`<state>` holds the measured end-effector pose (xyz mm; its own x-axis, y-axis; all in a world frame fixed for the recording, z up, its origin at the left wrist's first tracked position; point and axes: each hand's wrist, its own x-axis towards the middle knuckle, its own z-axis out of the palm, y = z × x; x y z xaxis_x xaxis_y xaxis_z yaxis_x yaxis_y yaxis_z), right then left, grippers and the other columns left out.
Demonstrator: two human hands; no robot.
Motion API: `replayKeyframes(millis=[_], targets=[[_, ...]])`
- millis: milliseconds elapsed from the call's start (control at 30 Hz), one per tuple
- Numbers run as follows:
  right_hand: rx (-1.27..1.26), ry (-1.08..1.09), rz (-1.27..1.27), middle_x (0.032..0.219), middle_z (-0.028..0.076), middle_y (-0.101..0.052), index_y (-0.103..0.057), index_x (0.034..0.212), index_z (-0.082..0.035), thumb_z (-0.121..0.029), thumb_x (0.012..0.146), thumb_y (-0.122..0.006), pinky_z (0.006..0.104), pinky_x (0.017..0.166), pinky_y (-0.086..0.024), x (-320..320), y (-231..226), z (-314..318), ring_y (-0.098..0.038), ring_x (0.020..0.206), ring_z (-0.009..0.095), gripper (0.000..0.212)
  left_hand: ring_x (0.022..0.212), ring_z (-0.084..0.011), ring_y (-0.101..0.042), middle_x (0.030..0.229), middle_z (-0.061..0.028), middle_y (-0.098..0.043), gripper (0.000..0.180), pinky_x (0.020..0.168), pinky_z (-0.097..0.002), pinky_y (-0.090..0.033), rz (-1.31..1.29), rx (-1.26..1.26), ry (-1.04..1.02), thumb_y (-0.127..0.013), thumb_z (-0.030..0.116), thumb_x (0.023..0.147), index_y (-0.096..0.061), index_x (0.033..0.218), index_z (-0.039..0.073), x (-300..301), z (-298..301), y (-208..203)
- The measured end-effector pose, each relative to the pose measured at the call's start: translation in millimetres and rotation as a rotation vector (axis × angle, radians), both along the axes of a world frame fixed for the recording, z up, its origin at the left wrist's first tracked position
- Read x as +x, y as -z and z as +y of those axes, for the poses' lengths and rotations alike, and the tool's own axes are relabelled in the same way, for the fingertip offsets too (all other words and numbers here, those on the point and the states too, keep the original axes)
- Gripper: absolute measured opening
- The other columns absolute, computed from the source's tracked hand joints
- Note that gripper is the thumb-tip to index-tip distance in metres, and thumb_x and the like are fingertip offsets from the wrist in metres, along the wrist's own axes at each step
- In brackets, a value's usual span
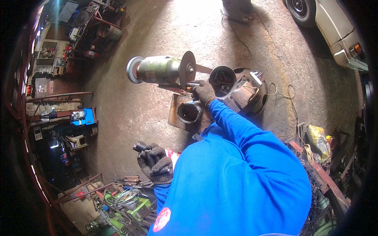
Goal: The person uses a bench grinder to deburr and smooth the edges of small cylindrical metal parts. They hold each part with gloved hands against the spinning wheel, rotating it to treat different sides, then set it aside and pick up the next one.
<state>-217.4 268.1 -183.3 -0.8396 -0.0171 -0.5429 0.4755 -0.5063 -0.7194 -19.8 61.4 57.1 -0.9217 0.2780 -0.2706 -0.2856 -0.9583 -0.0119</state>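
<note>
At the near edge of the dark disc [188, 70] on the grinder [159, 70], a small metal piece [192, 84] is pinched in the right hand [204, 93], its gloved fingers closed. Nearer and leftward, the left hand [156, 163] curls round dark cylindrical pieces [140, 146]. Work at the disc looks partway along, though which pieces are done and which left cannot be told. More parts lie in the round can [210, 80] to the right. Glove hides much of the pinched piece; contact with the disc is unclear.
</note>
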Motion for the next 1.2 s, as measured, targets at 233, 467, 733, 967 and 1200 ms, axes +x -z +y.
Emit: replayKeyframes(millis=[233,467,733,967,1200], targets=[[-0.043,-0.065,0.019,0.098,0.010,-0.080,-0.076,0.131,-0.002,-0.012,0.108,-0.059,0.0306,0.052,-0.060,-1,5,2,-0.070,0.067,0.014,0.031,0.106,-0.0176,-0.070,0.133,-0.0168,-0.072,0.038,0.051,-0.0257,-0.060,0.034,0.018,0.028,-0.070,0.030,0.107,-0.075,0.139,0.011,1,-5,3],[-0.166,-0.013,-0.034,0.096,0.012,-0.078,-0.071,0.133,-0.001,-0.013,0.105,-0.062,0.0323,0.049,-0.054,-2,10,0,-0.064,0.061,0.015,0.032,0.083,-0.0168,-0.067,0.140,-0.0098,-0.069,0.050,0.058,-0.0247,-0.059,0.051,0.046,0.016,-0.071,0.040,0.107,-0.065,0.149,0.013,5,-7,8],[-0.237,0.057,-0.039,0.100,0.012,-0.074,-0.070,0.135,-0.003,-0.015,0.112,-0.063,0.0303,0.059,-0.055,-3,14,-9,-0.064,0.069,0.015,0.027,0.080,-0.0173,-0.065,0.140,-0.0097,-0.069,0.049,0.059,-0.0237,-0.058,0.077,0.085,0.103,-0.068,0.041,0.109,-0.063,0.149,0.013,2,-9,5],[-0.689,0.077,0.048,0.108,0.007,-0.074,-0.070,0.132,-0.004,-0.015,0.109,-0.071,0.0287,0.067,-0.056,13,2,5,-0.065,0.077,0.014,0.026,0.081,-0.0201,-0.067,0.138,-0.0112,-0.069,0.044,0.060,-0.0247,-0.059,0.054,0.082,0.080,-0.065,0.039,0.111,-0.066,0.146,0.014,14,-30,24],[-0.793,0.145,-0.004,0.108,0.008,-0.070,-0.070,0.129,-0.010,-0.017,0.107,-0.075,0.0269,0.066,-0.053,22,-10,10,-0.063,0.082,0.015,0.024,0.076,-0.0220,-0.067,0.135,-0.0140,-0.069,0.045,0.055,-0.0242,-0.056,-0.003,0.001,-0.048,-0.065,0.039,0.110,-0.064,0.147,0.012,21,-40,34]])
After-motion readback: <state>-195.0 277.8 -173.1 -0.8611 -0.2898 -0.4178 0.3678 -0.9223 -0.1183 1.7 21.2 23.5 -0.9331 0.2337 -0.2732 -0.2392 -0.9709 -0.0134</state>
